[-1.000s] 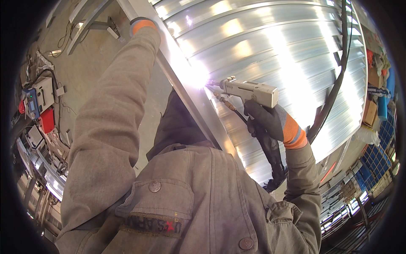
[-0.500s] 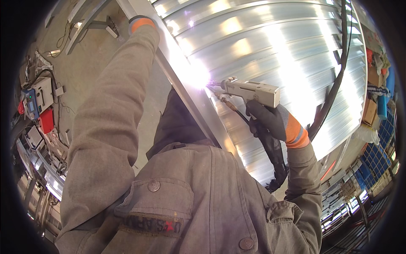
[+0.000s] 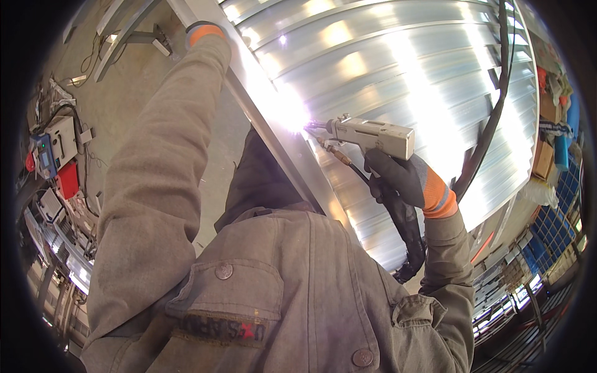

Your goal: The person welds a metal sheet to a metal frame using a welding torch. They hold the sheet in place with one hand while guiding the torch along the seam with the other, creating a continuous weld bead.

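Note:
In my right hand, gloved in black with an orange cuff, is a boxy light-grey welding gun. The fingers wrap round its grip. Its nozzle points left at an intense white-violet glare, which hides the spot where the tip meets the metal. A thin feed tube with a brass fitting runs beneath the nozzle. My left arm reaches far forward along a metal frame bar. Only the orange and grey cuff of my left hand shows; its fingers are hidden. Right of the bar lies a ribbed, shiny metal panel.
A black-sheathed cable hangs from the gun, and a dark hose crosses the panel's right side. On the left stand a machine with a control screen and metal stands. Boxes and a blue mesh lie at right.
The welding gun and my right hand have shifted very slightly to the right and nearer to me. My left cuff sits slightly farther left. The glare still burns at the nozzle.

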The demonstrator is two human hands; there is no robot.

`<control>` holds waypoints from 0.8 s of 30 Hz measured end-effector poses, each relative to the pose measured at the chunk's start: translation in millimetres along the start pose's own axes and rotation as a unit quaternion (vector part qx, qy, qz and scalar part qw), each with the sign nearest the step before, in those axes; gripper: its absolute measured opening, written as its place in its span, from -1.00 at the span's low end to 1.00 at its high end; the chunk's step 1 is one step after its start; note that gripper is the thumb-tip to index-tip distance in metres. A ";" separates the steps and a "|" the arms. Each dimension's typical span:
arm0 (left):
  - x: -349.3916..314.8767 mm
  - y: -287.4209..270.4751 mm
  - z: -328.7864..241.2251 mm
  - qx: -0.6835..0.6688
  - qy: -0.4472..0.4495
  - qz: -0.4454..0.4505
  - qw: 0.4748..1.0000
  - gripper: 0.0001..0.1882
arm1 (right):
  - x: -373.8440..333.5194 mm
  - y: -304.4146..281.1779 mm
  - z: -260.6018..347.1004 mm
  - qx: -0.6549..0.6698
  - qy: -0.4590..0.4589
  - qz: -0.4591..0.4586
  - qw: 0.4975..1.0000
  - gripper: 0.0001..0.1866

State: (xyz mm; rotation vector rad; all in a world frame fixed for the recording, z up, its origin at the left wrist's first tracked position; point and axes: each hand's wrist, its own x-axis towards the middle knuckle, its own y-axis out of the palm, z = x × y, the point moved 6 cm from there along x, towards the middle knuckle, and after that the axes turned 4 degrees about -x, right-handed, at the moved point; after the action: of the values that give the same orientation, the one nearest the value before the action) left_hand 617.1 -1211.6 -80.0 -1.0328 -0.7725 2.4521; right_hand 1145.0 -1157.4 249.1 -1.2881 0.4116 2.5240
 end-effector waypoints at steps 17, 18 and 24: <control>9.4 5.1 11.4 0.001 0.000 0.003 1.000 -0.64 | -9.9 5.8 -1.4 -0.018 0.012 -0.004 1.000 -0.52; 9.6 5.0 11.4 0.002 0.000 0.003 1.000 -0.64 | -10.5 4.1 -4.1 -0.023 0.032 -0.002 0.999 -0.50; 9.3 6.6 13.9 0.002 0.001 0.005 1.000 -0.64 | -10.0 9.7 -3.7 -0.011 -0.029 -0.031 0.999 -0.55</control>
State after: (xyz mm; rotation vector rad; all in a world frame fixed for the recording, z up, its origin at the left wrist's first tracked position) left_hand 599.9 -1216.7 -81.0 -1.0408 -0.7643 2.4592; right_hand 1149.8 -1168.8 256.4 -1.2142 0.3278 2.5135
